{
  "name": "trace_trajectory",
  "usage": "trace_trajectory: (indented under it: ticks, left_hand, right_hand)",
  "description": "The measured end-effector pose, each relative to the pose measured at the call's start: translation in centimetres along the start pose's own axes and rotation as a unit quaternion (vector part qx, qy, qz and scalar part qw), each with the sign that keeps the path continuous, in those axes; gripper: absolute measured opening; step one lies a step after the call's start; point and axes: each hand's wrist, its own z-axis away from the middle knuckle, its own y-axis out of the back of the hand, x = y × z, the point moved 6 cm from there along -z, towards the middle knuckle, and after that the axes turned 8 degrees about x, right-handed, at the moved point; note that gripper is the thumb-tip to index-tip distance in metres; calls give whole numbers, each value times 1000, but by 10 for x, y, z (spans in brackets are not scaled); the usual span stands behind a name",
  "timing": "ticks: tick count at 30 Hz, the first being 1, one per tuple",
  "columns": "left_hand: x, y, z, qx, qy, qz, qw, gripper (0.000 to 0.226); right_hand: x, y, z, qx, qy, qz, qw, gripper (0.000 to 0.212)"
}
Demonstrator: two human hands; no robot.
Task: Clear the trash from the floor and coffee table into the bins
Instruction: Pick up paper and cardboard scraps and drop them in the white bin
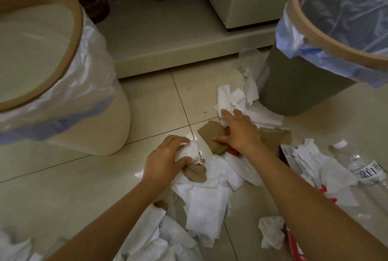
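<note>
A crumpled white tissue wad (pixel 188 151) sits near the frame's middle, gripped by the left hand (pixel 165 160), whose fingers and thumb curl round it just above the tiled floor (pixel 84 187). That forearm comes in from 7 o'clock, wrist bent slightly down. At 2 o'clock from the wad, the right hand (pixel 239 132) lies palm down with fingers spread and nearly straight, holding nothing; the thumb rests on a piece of brown cardboard (pixel 212 136), and the fingertips touch a heap of white paper scraps (pixel 237 101). Its forearm stretches in from 5 o'clock. More white tissues (pixel 205 204) litter the floor beneath and between both arms, with a crushed clear bottle (pixel 369 170) at 3 o'clock. A white bin (pixel 88 118) with a tan rim and clear liner stands at 9 o'clock; a grey bin (pixel 294 84), lined in bluish plastic, stands at 2 o'clock, just beside the scrap heap.
</note>
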Motion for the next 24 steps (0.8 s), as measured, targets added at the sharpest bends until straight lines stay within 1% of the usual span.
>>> trace_trajectory:
  ticks: [2,3,4,6,11,12,14,16,17,19,21,22,24]
  left_hand:
    - [-5,-4,-3,-30,47,-9,998,57]
    - [-6,-6,-4,-48,54,-39,997,60]
    - [-6,-6,-5,-59,48,-77,994,59]
    - [-2,-4,-5,-57,20,-143,988,52]
    - [6,6,4,-30,-33,-191,981,35]
    - [9,11,6,-21,-57,-203,977,30]
    - [16,23,11,0,-120,-237,964,24]
    - [18,33,16,11,-182,-259,949,31]
    - [16,36,18,16,-203,-273,940,38]
    - [7,39,22,16,-225,-294,929,53]
    - [-1,38,27,7,-236,-294,926,62]
    - [-4,36,31,2,-242,-288,926,63]
    - [-6,32,38,-10,-254,-270,929,62]
  right_hand:
    - [-5,2,2,12,22,-5,1000,87]
    - [-7,3,4,12,31,-13,999,85]
    - [-10,3,6,10,37,-23,999,83]
    - [-16,2,13,2,50,-43,998,77]
    - [-32,-3,33,-28,88,-54,994,69]
    - [-34,-4,36,-29,92,-56,994,70]
    - [-40,-4,42,-18,102,-37,994,79]
    - [-44,-3,45,12,108,5,994,92]
    - [-45,-4,46,15,98,6,995,99]
    - [-42,-5,45,-15,54,-29,998,111]
    - [-38,-8,43,-68,16,-52,996,118]
    - [-37,-9,43,-87,12,-46,995,118]
    - [-40,-9,43,-91,28,-13,995,114]
